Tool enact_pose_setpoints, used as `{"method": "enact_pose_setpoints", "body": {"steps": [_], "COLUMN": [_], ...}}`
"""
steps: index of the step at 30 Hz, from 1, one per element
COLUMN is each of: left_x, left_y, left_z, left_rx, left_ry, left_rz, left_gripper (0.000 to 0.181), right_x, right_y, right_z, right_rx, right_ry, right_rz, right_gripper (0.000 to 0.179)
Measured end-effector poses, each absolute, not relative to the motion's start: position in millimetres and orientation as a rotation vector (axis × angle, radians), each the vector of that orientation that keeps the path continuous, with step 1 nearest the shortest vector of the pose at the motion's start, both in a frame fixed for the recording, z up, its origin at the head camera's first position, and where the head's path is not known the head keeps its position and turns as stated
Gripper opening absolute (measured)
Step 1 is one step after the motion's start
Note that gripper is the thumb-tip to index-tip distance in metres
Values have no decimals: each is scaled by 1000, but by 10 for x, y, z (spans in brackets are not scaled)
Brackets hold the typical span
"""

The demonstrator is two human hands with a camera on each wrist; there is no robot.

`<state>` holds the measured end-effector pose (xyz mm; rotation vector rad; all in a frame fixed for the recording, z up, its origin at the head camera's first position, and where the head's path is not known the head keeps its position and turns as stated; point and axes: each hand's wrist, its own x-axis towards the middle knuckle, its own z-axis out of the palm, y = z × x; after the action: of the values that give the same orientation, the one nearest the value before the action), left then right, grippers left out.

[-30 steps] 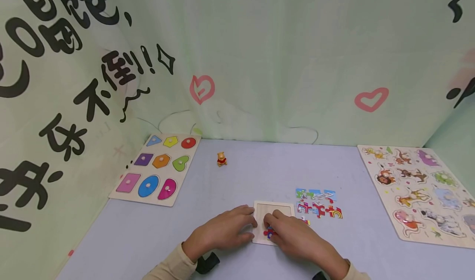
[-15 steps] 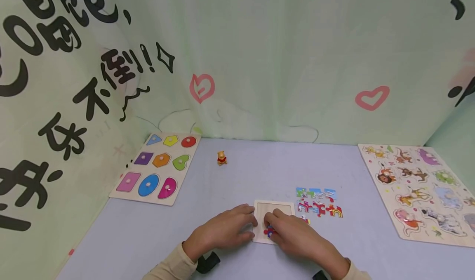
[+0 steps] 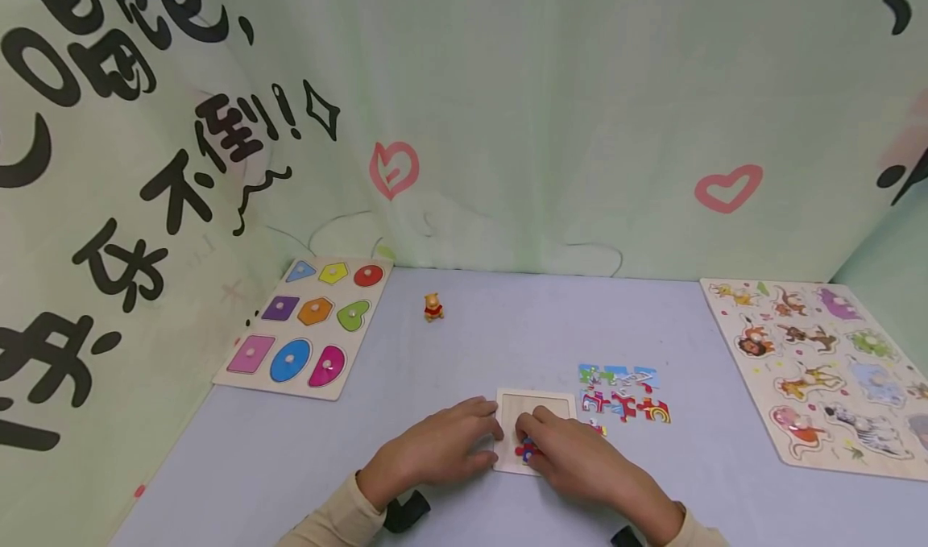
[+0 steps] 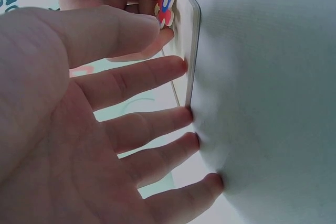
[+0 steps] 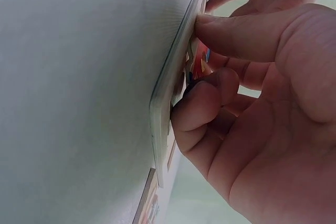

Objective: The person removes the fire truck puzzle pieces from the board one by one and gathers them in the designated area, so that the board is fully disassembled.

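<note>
A small wooden puzzle tray (image 3: 516,406) lies on the table between the two hands. My left hand (image 3: 444,449) rests at its left edge, with relaxed fingers; in the left wrist view the forefinger's tip touches the tray's rim (image 4: 194,51) and the other fingertips reach down to the table. The right hand (image 3: 580,460) bends over the tray, its fingers curled and pinching a red and blue jigsaw piece (image 3: 525,451). In the right wrist view the thumb presses by the tray's side, and the piece (image 5: 199,59) is partly hidden behind the fingers.
Several loose jigsaw pieces (image 3: 622,392) lie right of the tray, one half hidden by the right hand. A shape board (image 3: 308,321) stands at the left, a small bear figurine (image 3: 432,307) behind, and a large animal board (image 3: 815,378) at the right. A curtain (image 3: 551,128) closes the back.
</note>
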<state>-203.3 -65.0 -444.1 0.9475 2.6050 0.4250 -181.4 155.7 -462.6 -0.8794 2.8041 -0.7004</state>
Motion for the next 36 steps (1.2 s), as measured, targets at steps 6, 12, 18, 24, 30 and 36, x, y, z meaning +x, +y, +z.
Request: {"method": "enact_pose_setpoints", "body": {"steps": [6, 12, 18, 24, 30, 36], "left_x": [-2033, -2037, -2035, -2035, -2021, -2019], "left_y": [-646, -637, -636, -632, -628, -627], "left_z": [-4443, -4440, -4441, -4447, -4443, -4441], "left_rx": [948, 933, 925, 931, 932, 934], "left_ry": [2606, 2607, 2607, 2615, 2633, 2636], "left_rz": [425, 425, 430, 428, 417, 416], "left_gripper": [21, 21, 21, 21, 22, 22], "right_x": [-1809, -1810, -1823, -1828, -1831, -1830], "right_y": [1559, 1563, 1560, 1565, 1562, 1556], "right_z": [-4622, -4625, -4633, -4639, -4636, -4633], "right_rx": [-886, -900, -885, -890, -885, -880], "right_ry": [2800, 2794, 2793, 2793, 2793, 2791], "right_rz": [-706, -710, -710, -711, -713, -710], "right_gripper": [19, 19, 19, 19, 19, 19]}}
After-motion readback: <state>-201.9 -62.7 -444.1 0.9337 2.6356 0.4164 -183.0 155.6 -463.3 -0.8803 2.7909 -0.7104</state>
